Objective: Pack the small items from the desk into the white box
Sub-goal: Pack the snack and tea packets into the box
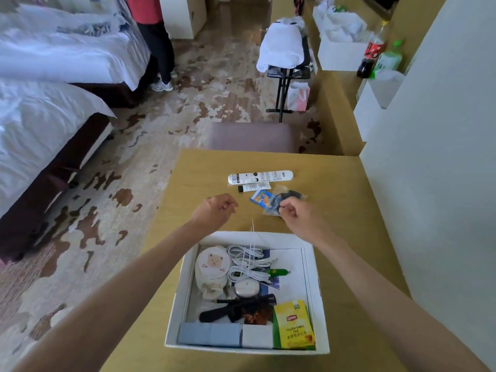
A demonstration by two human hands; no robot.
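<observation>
The white box point(313, 277) sits at the near edge of the worktop point(198, 181), open-topped and well filled. It is thin card, so I judge it light and apt to slide if nudged.

The leftovers lie beyond it. The long white tube point(260, 177) is farthest: stiff, smooth, likely to roll (I'd take it across the middle). The clear bag point(291, 196) of black cord, to the right, is soft, slippery film, and a pinch at one edge should carry it, contents sagging. My right grip point(296, 213) is at its near edge, fingers curled in a narrow pinch on the film.

The small tube point(253, 187), just nearer than the long one, looks light, and its flat end suits a pinch. The blue sachet point(261, 197), beside the bag, is thin and flat, so I'd lift it by a corner.

The left grip point(214, 208) hovers left of the sachet, fingers curled, and I cannot tell whether it holds anything. Fine white strands point(251, 238) rise from the box, too thin to trace. The print on the tubes is unreadable, and the right grip covers the bag's near corner.
</observation>
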